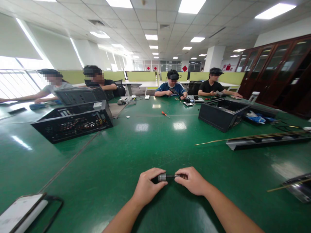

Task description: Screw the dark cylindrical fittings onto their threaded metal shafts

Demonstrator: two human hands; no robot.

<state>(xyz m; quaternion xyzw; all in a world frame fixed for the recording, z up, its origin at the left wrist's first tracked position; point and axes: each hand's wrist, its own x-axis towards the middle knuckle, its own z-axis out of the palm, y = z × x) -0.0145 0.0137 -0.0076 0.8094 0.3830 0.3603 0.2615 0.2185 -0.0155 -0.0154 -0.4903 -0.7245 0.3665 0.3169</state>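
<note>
Close in front of me, low in the middle of the view, I hold a small cylindrical part (162,177) with a silver-grey body and a dark thin shaft. My left hand (147,184) is closed round the thick body, thumb and fingers on either side of it. From the body a thin dark shaft (171,176) runs to the right. My right hand (193,180) pinches its far end, and the fingers partly cover it. The part lies level across both hands, just over the green table (150,145). Its exact kind cannot be made out.
Open computer cases (77,124) stand at the left, another case (222,113) at the right. An orange screwdriver (165,114) lies mid-table. Long metal strips (267,139) lie at the right, a framed white object (21,210) at the near left. Several people (171,87) sit across the table.
</note>
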